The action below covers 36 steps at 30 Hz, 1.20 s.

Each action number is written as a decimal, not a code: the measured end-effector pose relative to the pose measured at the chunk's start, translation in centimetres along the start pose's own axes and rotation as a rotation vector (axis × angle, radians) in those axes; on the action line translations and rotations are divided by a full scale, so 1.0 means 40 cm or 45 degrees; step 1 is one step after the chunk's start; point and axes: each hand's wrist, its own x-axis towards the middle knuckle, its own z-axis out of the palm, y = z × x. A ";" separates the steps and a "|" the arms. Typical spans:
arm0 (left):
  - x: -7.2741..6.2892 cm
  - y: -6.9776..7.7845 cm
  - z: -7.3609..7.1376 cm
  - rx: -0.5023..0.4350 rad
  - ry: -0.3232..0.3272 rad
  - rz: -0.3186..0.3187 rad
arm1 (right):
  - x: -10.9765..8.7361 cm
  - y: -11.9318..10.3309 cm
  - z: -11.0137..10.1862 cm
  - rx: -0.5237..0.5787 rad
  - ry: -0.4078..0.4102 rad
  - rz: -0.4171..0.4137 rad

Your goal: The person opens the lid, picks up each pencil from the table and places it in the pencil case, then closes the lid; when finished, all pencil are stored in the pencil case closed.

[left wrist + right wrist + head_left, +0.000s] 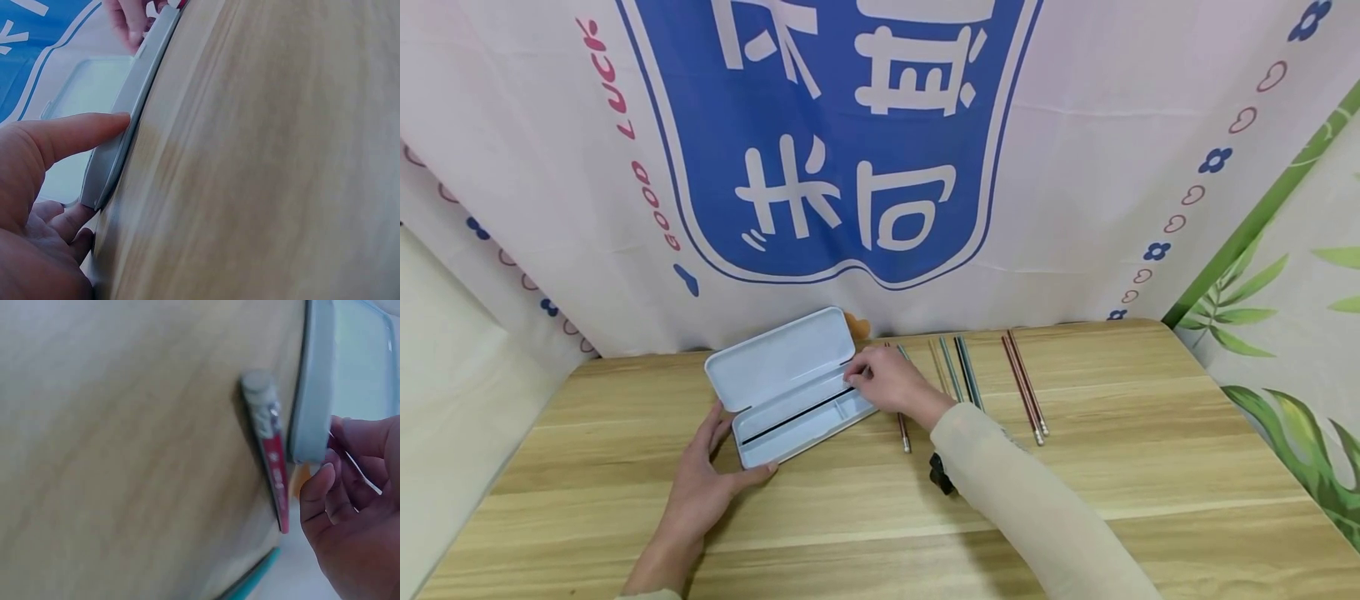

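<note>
A light blue pencil case (808,427) stands with its lid (782,354) raised at the back. Inside it a thin black pencil (797,415) lies lengthwise. My left hand (703,483) grips the case's left end, thumb on the front wall and fingers round the back corner, as the left wrist view also shows. My right hand (887,379) is over the right end of the case and pinches the black pencil's end, partly hidden by the fingers. Just right of the case, below that hand, lies a red pencil (275,459) with a white eraser.
Right of the case lie a gold pencil (937,364), several teal and dark pencils (970,375) partly under my right forearm, and two red pencils (1024,387) further right. A printed cloth (1075,208) hangs behind the wooden table (850,533).
</note>
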 end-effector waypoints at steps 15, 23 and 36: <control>0.002 0.001 0.003 -0.007 -0.007 -0.005 | -0.128 -0.031 -0.196 0.348 0.165 0.066; 0.007 0.000 0.003 0.019 -0.001 -0.014 | -0.238 0.008 -0.249 0.513 0.254 0.158; 0.007 0.001 0.003 0.013 -0.005 -0.024 | -0.357 0.129 -0.245 0.601 0.321 0.265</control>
